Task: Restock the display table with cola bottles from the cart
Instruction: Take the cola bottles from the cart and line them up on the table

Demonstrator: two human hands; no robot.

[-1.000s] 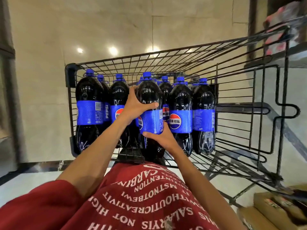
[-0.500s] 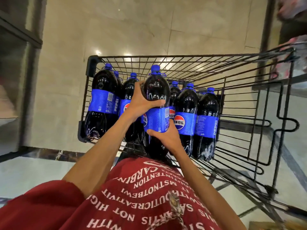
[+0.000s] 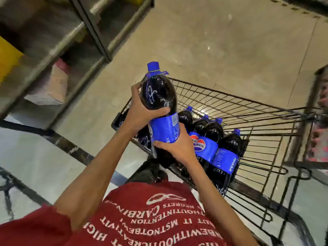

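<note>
A large cola bottle (image 3: pixel 159 96) with a blue cap and blue label is lifted above the black wire cart (image 3: pixel 248 110), tilted slightly left. My left hand (image 3: pixel 142 112) grips its dark upper body. My right hand (image 3: pixel 175 144) holds it lower down, at the bottom edge of the label. Several more cola bottles (image 3: pixel 209 139) stand in the near left part of the cart, partly hidden behind my hands and the lifted bottle.
Metal shelving (image 3: pixel 74 38) with a cardboard box stands at the upper left, blurred. A dark floor strip runs below it. Beige floor (image 3: pixel 221 41) spreads beyond the cart. A blurred display with red items (image 3: pixel 317 135) stands at the right edge.
The bottle has risen out of the row in the cart, held in both hands. The view has swung left, bringing the shelving in and shifting the cart right.
</note>
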